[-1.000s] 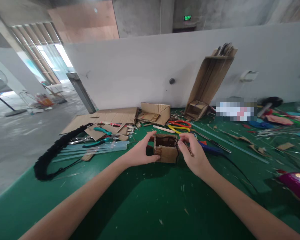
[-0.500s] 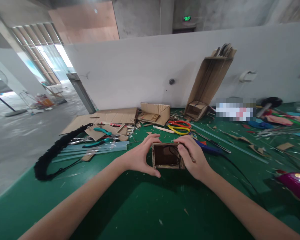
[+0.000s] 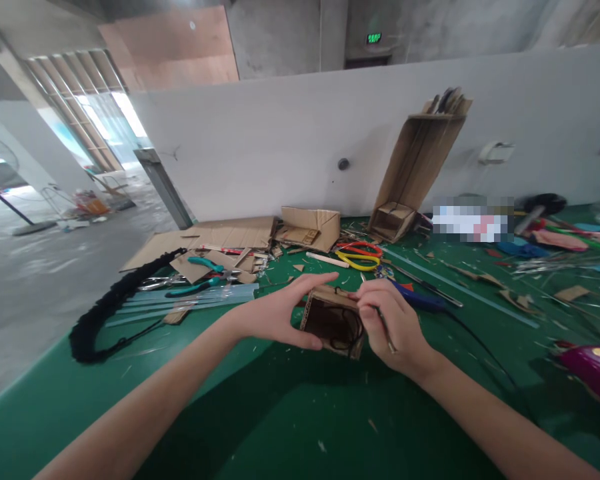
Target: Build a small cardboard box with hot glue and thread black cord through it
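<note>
A small open cardboard box [image 3: 333,297] is gripped at its left side by my left hand [image 3: 275,313], thumb below and fingers above. Black cord [image 3: 353,320] loops inside the box, and a bit of it pokes through the top wall. My right hand [image 3: 393,320] is closed around a thin stick-like tool [image 3: 391,345], whose kind I cannot make out. Its fingertips are at the box's upper right edge, by the cord. Behind the hands lie scissors with yellow and red handles [image 3: 357,259] and a blue-handled tool [image 3: 420,299] with a black cable.
Teal-handled pliers [image 3: 195,287], clear glue sticks [image 3: 190,297] and a fuzzy black strip [image 3: 100,313] lie left on the green table [image 3: 300,427]. A tall cardboard piece [image 3: 415,160] leans on the white wall [image 3: 260,147]. A magenta device [image 3: 590,370] sits at right.
The box has tilted clockwise, its right side lower, showing more of its top wall. My right hand has shifted slightly right and down, with the thin tool turned in its fingers.
</note>
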Available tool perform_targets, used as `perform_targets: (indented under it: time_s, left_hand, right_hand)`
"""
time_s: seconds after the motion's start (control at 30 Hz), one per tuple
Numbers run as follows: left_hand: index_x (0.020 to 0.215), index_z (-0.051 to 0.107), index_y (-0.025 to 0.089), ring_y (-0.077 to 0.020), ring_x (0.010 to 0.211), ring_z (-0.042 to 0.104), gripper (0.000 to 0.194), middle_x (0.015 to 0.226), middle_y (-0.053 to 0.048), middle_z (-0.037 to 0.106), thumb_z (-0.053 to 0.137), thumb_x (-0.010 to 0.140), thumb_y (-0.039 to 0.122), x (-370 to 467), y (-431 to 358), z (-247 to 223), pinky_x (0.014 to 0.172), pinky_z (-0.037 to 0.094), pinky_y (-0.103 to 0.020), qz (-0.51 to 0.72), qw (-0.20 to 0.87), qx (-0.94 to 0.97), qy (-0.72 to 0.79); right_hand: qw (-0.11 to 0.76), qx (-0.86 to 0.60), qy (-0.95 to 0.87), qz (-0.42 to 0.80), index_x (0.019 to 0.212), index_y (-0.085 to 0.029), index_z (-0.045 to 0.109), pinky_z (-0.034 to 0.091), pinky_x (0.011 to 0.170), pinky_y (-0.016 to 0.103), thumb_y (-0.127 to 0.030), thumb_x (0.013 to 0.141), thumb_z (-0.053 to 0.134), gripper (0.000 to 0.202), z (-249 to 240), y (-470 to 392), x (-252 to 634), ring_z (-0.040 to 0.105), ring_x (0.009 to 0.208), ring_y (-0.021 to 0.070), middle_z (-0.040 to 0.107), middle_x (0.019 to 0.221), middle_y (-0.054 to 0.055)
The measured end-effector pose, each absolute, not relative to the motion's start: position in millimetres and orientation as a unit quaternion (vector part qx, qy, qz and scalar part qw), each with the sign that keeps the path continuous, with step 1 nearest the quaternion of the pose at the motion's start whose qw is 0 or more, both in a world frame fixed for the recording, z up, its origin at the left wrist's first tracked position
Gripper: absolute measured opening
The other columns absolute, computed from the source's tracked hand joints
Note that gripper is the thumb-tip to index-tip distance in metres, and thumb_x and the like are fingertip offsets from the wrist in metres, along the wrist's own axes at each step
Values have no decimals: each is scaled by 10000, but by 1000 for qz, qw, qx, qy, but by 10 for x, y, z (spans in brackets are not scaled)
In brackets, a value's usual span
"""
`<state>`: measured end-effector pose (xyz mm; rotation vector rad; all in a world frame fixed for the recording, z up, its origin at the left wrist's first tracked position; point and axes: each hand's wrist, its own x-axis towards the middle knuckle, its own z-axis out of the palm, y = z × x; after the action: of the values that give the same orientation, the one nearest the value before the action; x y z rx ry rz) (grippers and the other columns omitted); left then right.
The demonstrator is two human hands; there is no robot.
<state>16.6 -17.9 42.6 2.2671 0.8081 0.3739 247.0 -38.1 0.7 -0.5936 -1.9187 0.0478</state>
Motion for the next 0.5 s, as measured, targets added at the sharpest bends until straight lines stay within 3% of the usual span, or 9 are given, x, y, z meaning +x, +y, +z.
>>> perform_targets:
  time_s: [0.1,0.2,0.3,0.4,0.5]
  left_hand:
    - [1472,117,317,-332,1425,104,982,1556,-65,106,720,696,344,162,-146,364,1124,259,-479,153,280,896,309]
    - [1458,160,354,-350,1421,106,884,1564,-55,14,671,739,297,142,-91,280,1097,289,-515,134,250,901,330]
    - [1460,135,379,-342,1400,194,863,1539,-62,140,636,767,264,106,-47,234,1075,322,-515,118,260,897,338]
    - [1473,78,342,-320,1397,210,989,1512,-71,229,705,710,285,70,-28,218,1114,277,-487,141,297,891,313]
    - [1475,79,311,-322,1415,159,1040,1550,-78,143,746,680,386,86,-51,212,1134,234,-494,187,340,865,319]
  right_hand:
    - [593,-293,-735,152,913,-210,544,450,769,357,-241,951,361,190,16,-370,2488,540,850,180,547,889,54]
    - [613,-323,-664,282,889,-210,595,431,798,365,-397,983,233,418,44,-314,2524,559,827,177,587,835,46]
    - [612,-346,-621,347,838,-208,623,432,787,349,-457,971,268,454,145,-283,2535,566,745,160,606,707,24]
    - [636,-316,-550,440,853,-231,603,446,612,287,-418,928,449,253,338,-294,2483,482,518,117,481,494,-56]
    - [602,-260,-500,566,727,-207,590,269,403,201,-438,879,528,284,552,-275,2395,244,372,60,296,425,-96]
